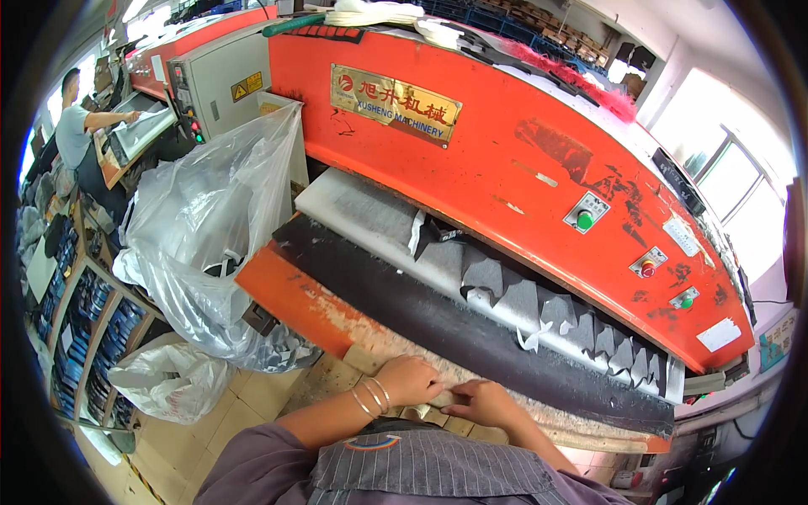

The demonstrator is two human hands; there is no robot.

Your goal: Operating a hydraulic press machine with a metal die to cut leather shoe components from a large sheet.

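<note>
In front of my body, my left hand [410, 381] and my right hand [490, 403] are close together at the near edge of an orange machine table [316, 316]. Fingers on both hands are curled in. Something small and pale shows between them, too little visible to name. Two bangles circle my left wrist. Beyond the hands lies a long black strip [438, 324] along the table. Behind it a thick white board [353, 220] reaches under the red-orange press [497, 177], with jagged dark grey sheet scraps [515, 305] along it.
Green buttons [585, 220] and a red button [647, 268] sit on the press front. A large clear plastic bag [210, 202] stands to the left, above a smaller white bag [168, 379]. Shelves with blue pieces [101, 324] stand far left. A co-worker [76, 135] works at another machine.
</note>
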